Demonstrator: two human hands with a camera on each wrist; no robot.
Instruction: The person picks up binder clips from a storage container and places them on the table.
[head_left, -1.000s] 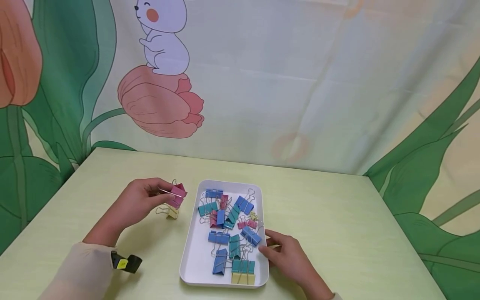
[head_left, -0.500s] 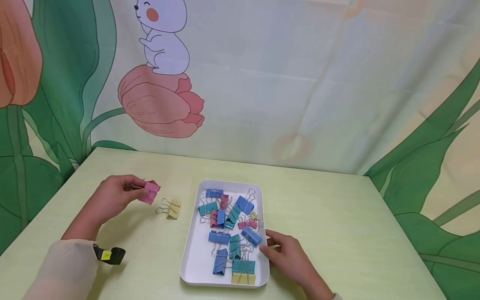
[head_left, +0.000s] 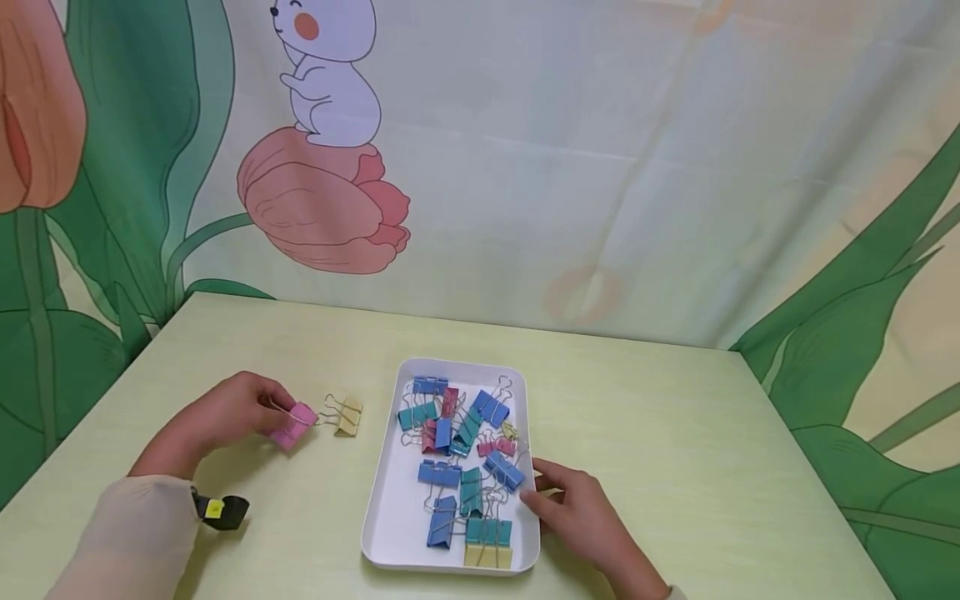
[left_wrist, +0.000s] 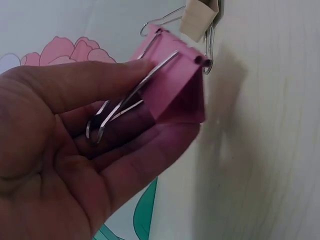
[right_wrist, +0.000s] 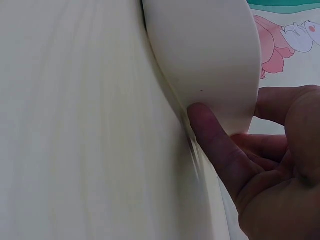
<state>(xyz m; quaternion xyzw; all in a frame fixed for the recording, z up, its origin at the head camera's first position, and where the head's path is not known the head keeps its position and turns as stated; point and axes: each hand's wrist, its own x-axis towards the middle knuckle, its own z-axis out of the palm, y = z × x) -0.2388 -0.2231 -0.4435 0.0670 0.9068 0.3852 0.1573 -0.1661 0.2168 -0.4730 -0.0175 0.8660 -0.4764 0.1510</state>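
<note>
My left hand (head_left: 231, 414) pinches a pink binder clip (head_left: 293, 427) low over the table, left of the tray. In the left wrist view, the thumb and fingers hold this clip by its body and wire handles. A yellow binder clip (head_left: 347, 415) lies on the table just right of it, its handles pointing left. My right hand (head_left: 577, 510) grips the right side of a white tray (head_left: 386, 537), thumb over the rim and fingers against the outer wall. Inside the tray lie blue clips (head_left: 439, 474), teal clips (head_left: 471, 493), pink clips (head_left: 496, 447) and a yellow clip (head_left: 487, 556).
The pale yellow-green table (head_left: 675, 433) reaches back to a printed curtain (head_left: 525, 183) with flowers and a white cartoon animal. A black wrist device (head_left: 223, 512) sits at the left sleeve (head_left: 127, 533).
My left hand has carried the pink clip left, away from above the yellow clip, then lowered it toward the table. The right hand and the tray stay where they were.
</note>
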